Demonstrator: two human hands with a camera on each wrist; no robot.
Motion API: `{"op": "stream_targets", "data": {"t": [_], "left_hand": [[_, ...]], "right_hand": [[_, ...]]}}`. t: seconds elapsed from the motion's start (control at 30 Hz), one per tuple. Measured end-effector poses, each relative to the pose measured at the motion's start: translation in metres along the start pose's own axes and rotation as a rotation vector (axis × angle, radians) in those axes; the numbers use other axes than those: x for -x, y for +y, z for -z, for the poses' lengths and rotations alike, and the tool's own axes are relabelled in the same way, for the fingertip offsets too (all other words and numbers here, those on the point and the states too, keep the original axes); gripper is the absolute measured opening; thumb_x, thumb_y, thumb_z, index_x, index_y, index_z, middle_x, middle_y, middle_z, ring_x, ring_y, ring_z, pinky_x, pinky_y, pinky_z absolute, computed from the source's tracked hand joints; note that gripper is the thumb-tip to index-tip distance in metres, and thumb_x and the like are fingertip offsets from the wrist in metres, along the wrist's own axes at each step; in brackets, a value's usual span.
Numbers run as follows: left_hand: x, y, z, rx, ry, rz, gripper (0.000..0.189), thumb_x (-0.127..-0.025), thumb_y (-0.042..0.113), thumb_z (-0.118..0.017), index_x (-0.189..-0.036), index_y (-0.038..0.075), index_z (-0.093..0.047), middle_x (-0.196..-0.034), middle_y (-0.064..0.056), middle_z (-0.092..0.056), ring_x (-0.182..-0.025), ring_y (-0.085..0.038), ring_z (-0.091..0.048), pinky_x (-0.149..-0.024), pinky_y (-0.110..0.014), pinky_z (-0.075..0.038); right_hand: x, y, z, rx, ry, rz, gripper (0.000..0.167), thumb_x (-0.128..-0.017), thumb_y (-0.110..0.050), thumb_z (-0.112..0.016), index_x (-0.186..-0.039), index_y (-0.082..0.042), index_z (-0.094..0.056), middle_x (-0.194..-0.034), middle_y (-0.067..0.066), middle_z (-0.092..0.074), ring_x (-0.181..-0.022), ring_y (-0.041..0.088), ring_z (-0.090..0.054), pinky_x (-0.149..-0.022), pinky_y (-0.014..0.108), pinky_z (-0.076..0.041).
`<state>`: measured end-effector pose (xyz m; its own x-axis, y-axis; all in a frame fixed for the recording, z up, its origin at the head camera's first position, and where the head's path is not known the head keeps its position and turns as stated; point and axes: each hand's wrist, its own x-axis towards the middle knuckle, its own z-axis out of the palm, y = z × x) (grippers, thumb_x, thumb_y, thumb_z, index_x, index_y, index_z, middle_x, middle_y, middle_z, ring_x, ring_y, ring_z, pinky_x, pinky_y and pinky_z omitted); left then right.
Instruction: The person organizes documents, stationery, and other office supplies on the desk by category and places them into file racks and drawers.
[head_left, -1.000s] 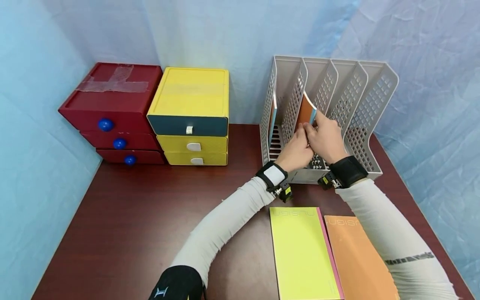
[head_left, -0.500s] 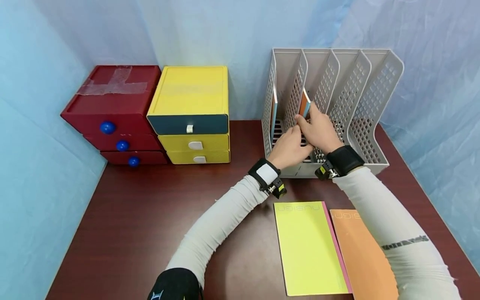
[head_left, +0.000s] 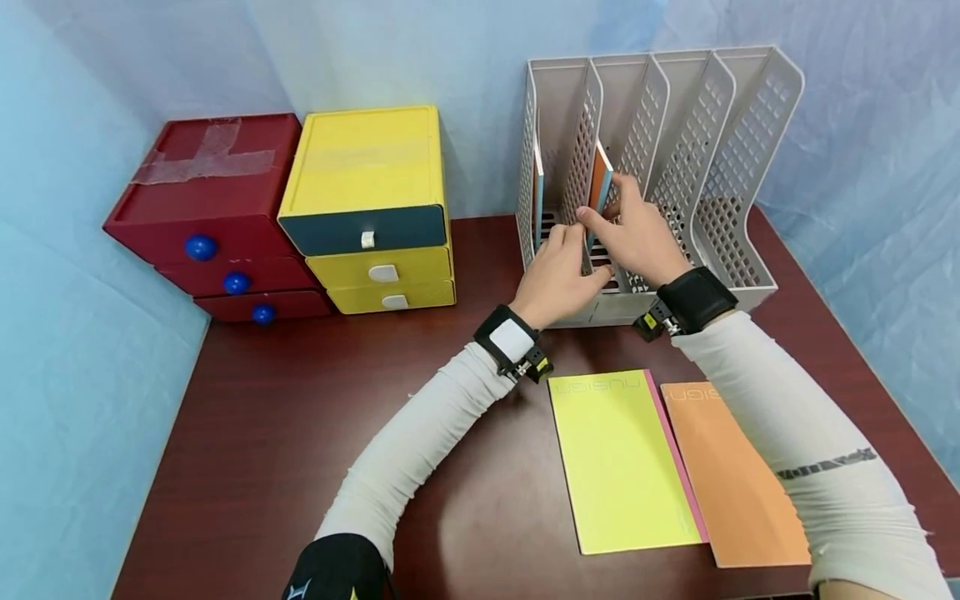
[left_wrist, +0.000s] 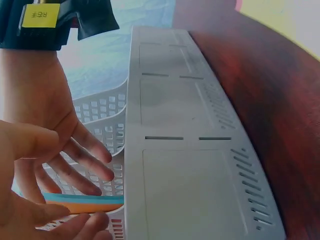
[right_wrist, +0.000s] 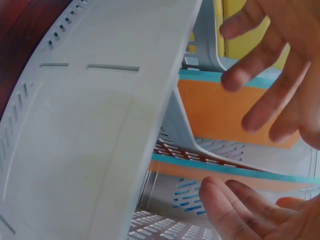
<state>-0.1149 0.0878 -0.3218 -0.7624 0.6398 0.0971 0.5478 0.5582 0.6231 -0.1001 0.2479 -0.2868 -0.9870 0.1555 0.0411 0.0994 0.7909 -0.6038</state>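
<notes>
An orange notebook with a light-blue edge [head_left: 603, 178] stands upright in the second compartment from the left of a grey perforated file rack [head_left: 693, 293]. My right hand [head_left: 642, 237] is at this notebook, its fingers loosely extended along the right side and the thumb reaching across toward the left. Just lower and to the left, my left hand [head_left: 558, 279] has its fingers extended beside the notebook, thumb pointing right. In the left wrist view, the notebook [left_wrist: 82, 202] lies between the fingers of both hands. Another blue-edged notebook [head_left: 538, 196] stands in the leftmost compartment.
A yellow-green notebook [head_left: 618, 462] and an orange notebook [head_left: 738, 483] lie on the brown table [head_left: 285, 442] before the rack. A red drawer box [head_left: 202, 200] and a yellow drawer box [head_left: 367, 167] stand at the back left.
My hands have loosened from a close pinch at the notebook and moved slightly apart. The notebook sits a little deeper in its compartment. The head view has shifted.
</notes>
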Motion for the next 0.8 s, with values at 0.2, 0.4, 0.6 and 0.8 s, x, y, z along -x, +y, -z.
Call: {"op": "stream_targets", "data": {"t": [0.2,0.4,0.6,0.8], "left_hand": [[0.029,-0.004,-0.003,0.023,0.05,-0.211,0.043,-0.102,0.037,-0.058,-0.14,0.018,-0.054,-0.136,-0.002,-0.054,-0.118,-0.016,-0.055,-0.096,-0.032,-0.048],[0.071,-0.014,-0.021,-0.124,-0.231,-0.436,0.031,-0.099,0.043,-0.062,-0.121,0.022,-0.065,-0.117,0.005,-0.063,-0.102,-0.01,-0.059,-0.089,-0.028,-0.05],[0.089,-0.022,-0.038,-0.327,-0.439,-0.303,0.079,-0.082,0.063,-0.074,-0.147,0.027,-0.047,-0.143,0.001,-0.047,-0.127,-0.02,-0.047,-0.103,-0.043,-0.046],[0.096,-0.015,-0.05,-0.332,-0.452,-0.26,0.093,-0.073,0.052,-0.087,-0.15,0.026,-0.042,-0.132,-0.003,-0.05,-0.118,-0.022,-0.05,-0.094,-0.04,-0.051]], "right_hand": [[0.018,0.004,0.008,-0.017,0.022,0.009,0.087,-0.1,-0.06,-0.047,-0.163,-0.014,-0.009,-0.134,0.024,-0.061,-0.104,0.041,-0.064,-0.087,0.053,-0.048],[0.065,0.017,0.018,-0.005,0.095,0.045,0.076,-0.1,-0.054,-0.055,-0.157,-0.014,-0.025,-0.121,0.018,-0.063,-0.097,0.035,-0.063,-0.078,0.043,-0.044],[0.131,0.055,0.016,0.095,-0.003,0.012,0.067,-0.097,-0.045,-0.065,-0.144,-0.006,-0.04,-0.1,0.012,-0.066,-0.078,0.022,-0.063,-0.067,0.029,-0.046],[0.193,0.088,-0.015,0.175,-0.234,-0.089,0.062,-0.089,-0.054,-0.073,-0.119,-0.002,-0.055,-0.087,0.007,-0.055,-0.07,0.014,-0.05,-0.062,0.027,-0.039]]}}
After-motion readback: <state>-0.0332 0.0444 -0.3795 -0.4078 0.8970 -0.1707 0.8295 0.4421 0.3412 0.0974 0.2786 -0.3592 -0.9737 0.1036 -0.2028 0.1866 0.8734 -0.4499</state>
